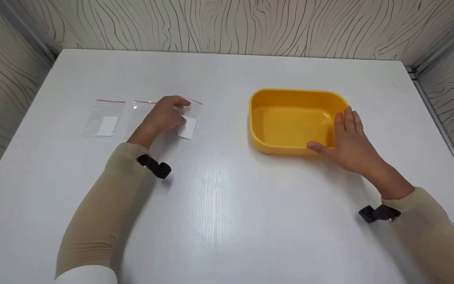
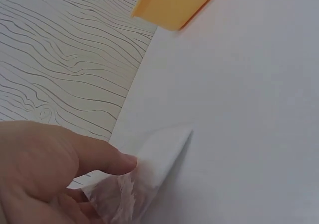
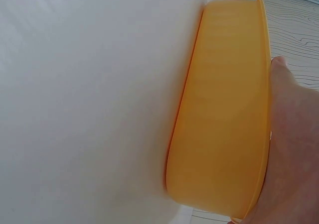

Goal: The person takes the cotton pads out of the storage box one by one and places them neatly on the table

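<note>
My left hand [image 1: 164,116] pinches a small clear zip bag [image 2: 119,194] between thumb and fingers. Inside this bag is a white piece [image 1: 188,128], and its red zip line shows along the top. In the left wrist view the bag is tilted and creased near the thumb. A yellow plastic bin [image 1: 294,150] stands to the right with nothing visible in it. My right hand [image 1: 355,150] rests on the bin's near right corner, fingers straight over the right rim and thumb along the front rim. The bin's outer wall [image 3: 219,104] fills much of the right wrist view.
Left of my left hand lies a second zip bag [image 1: 135,114], partly hidden by that hand. Farther left is a third zip bag [image 1: 93,124] with a white piece inside. The white table [image 1: 219,197] meets a wood-patterned panel [image 1: 231,27] at its back edge.
</note>
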A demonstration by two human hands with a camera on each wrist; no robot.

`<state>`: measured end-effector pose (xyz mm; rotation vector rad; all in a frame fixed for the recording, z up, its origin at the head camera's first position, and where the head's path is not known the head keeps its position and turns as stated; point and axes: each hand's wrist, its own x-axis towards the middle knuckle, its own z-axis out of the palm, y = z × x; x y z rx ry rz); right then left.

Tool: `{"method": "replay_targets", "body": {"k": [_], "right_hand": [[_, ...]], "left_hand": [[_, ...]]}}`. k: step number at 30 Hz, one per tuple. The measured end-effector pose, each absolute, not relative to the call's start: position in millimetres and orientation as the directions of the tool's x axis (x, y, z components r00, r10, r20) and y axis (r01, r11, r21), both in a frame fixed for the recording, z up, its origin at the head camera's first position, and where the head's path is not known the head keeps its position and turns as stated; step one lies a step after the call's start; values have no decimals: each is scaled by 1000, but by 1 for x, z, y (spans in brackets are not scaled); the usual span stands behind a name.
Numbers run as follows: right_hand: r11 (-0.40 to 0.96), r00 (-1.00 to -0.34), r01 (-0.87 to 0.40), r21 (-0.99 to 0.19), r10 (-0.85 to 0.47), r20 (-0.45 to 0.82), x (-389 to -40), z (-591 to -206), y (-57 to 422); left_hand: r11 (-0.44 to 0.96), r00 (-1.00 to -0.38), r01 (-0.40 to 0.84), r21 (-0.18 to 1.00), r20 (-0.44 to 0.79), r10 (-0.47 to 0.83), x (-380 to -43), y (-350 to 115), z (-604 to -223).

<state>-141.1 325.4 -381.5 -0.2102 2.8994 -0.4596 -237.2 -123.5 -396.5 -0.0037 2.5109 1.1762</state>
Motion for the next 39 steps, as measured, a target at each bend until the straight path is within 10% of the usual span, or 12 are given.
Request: {"method": "replay_targets", "body": {"k": [39], "right_hand": [[943, -968, -94, -318, -161, -192, -140, -379, 323]], "left_hand": [[907, -943, -3, 422, -303, 138, -226, -113, -386]]}}
